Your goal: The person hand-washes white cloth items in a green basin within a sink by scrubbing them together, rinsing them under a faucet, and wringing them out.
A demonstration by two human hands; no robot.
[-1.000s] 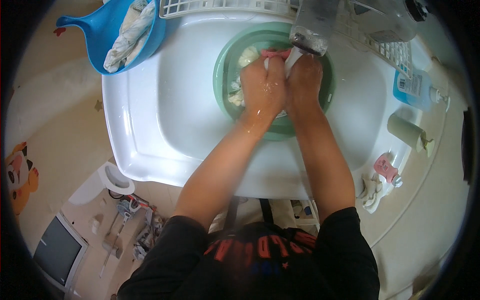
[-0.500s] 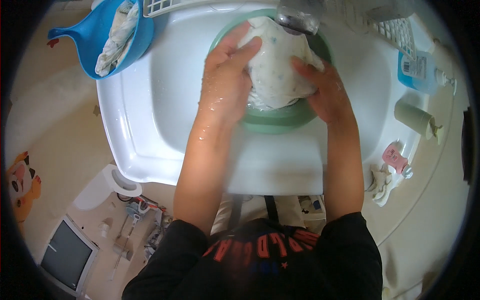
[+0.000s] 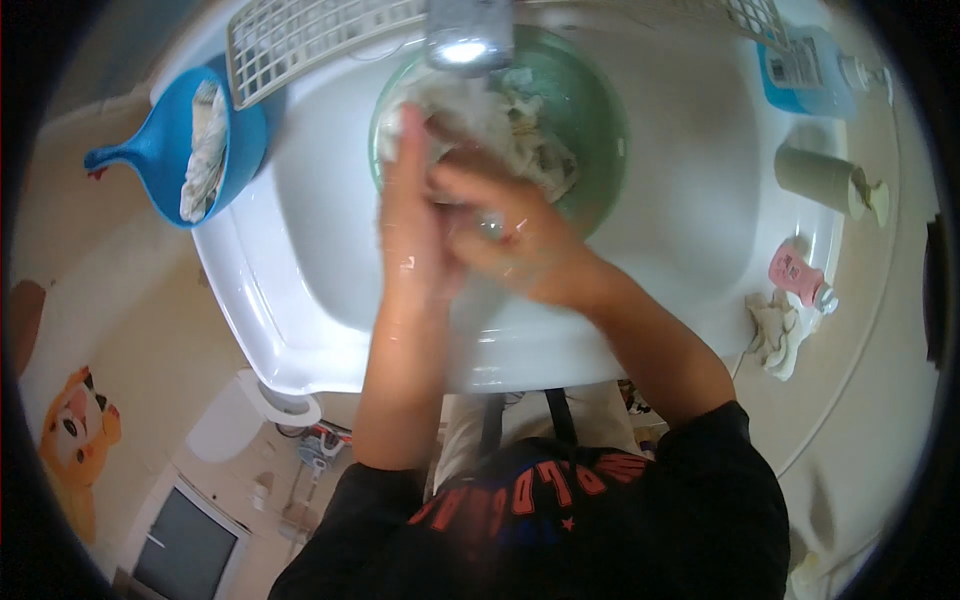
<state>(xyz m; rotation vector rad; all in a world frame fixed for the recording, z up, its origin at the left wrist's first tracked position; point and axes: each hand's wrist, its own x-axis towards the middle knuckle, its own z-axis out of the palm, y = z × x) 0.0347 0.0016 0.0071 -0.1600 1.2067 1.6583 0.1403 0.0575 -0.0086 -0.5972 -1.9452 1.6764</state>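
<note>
A wet white cloth (image 3: 545, 155) lies crumpled in the left part of a green basin (image 3: 603, 140), which stands in a white sink. Above the basin's near left rim, my left hand (image 3: 410, 215) is upright with its fingers stretched out. From the right, my right hand (image 3: 520, 230) reaches across to it, thumb and fingers apart, and the hands touch or nearly touch. Both are smeared by motion, and I see no cloth held in either. A metal faucet (image 3: 470, 40) juts over the basin's far edge.
At the left, a blue long-handled scoop (image 3: 240, 145) holds a twisted white cloth (image 3: 206, 155). A white rack (image 3: 300, 45) spans the far rim. Along the right stand a blue pump bottle (image 3: 810, 75), a grey-green bottle (image 3: 820, 180), a pink bottle (image 3: 795, 272) and a crumpled rag (image 3: 775, 335).
The white cloth, gripped by both hands before, now lies in the basin. My hands have come together nearer the basin's left side. The whole view has shifted.
</note>
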